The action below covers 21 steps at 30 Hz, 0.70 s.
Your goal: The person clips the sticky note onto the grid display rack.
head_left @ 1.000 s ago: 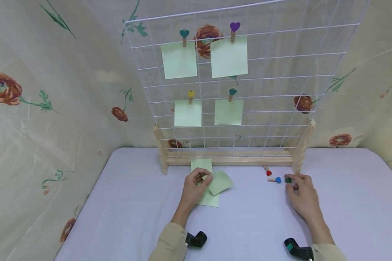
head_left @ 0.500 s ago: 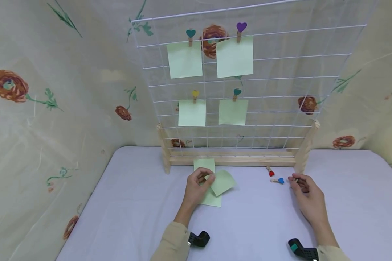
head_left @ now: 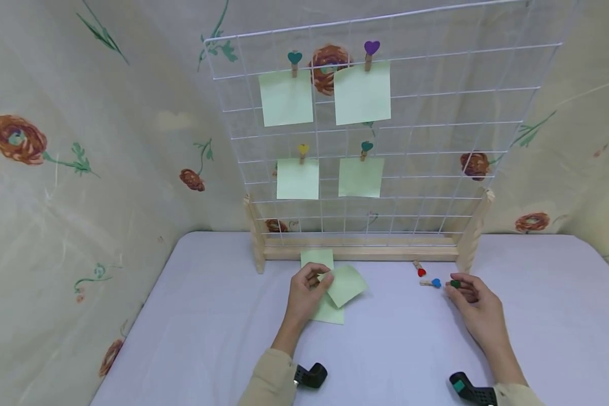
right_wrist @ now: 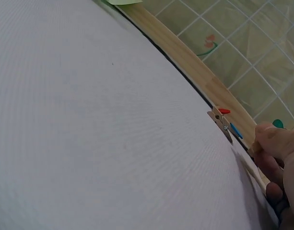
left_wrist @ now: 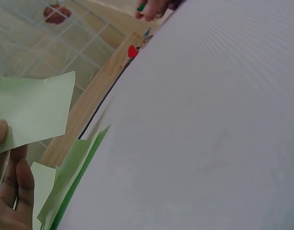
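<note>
My left hand point(head_left: 307, 293) pinches a pale green paper note point(head_left: 347, 285) between thumb and fingers, above more green notes point(head_left: 330, 313) lying on the table. In the left wrist view the held note point(left_wrist: 39, 110) stands raised, its thumb on the front. My right hand point(head_left: 479, 307) pinches a small wooden clothespin with a green heart point(head_left: 455, 283), just over the table at the right. The right wrist view shows the green heart point(right_wrist: 278, 123) beyond the thumb. Left of that hand lie a blue-heart clothespin point(head_left: 431, 283) and a red-heart clothespin point(head_left: 419, 269).
Behind the hands stands a white wire grid point(head_left: 411, 135) in a wooden base point(head_left: 385, 253). Several green notes hang on it by heart clothespins, such as the note point(head_left: 362, 93) under a purple heart. A white cloth covers the table point(head_left: 208, 316); floral fabric point(head_left: 132, 141) surrounds it.
My right hand has picked up the green-heart clothespin and drawn slightly right, turning it between the fingers. My left hand keeps its note in nearly the same place.
</note>
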Tool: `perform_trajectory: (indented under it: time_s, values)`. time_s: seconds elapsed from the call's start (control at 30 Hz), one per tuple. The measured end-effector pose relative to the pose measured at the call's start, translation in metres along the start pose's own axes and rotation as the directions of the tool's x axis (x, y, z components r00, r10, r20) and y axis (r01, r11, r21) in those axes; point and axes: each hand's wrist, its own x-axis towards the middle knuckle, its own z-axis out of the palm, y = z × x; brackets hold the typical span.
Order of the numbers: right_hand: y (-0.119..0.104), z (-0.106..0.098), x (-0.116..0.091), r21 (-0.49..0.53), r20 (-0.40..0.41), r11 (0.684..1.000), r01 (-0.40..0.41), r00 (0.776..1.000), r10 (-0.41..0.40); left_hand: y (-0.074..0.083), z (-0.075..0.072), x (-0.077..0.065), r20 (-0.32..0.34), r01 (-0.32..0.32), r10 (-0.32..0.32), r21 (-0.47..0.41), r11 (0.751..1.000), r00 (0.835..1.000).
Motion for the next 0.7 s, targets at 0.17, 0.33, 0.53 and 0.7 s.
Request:
perform_trajectory:
  time_s: [0.17,0.33,0.53,0.7]
  values:
    - [-0.001,-0.001,0.001,0.048,0.014,0.995,-0.087,0.996,0.086,-0.012,0.003,0.001,-0.021,0.018,-0.019,-0.036,0.999,1.000]
    - [0.001,0.000,0.002,0.115,0.018,0.984,-0.134,0.991,0.133,-0.017,0.008,0.002,-0.039,0.019,-0.021,-0.045,0.999,0.999]
    - [0.000,-0.002,0.002,0.114,0.025,0.984,-0.135,0.991,0.133,0.008,0.013,0.000,-0.047,0.000,-0.004,-0.092,0.996,0.999]
    - [0.001,-0.001,0.002,0.086,0.009,0.986,-0.143,0.990,0.142,0.012,0.022,0.003,-0.074,-0.011,-0.001,-0.158,0.987,0.997]
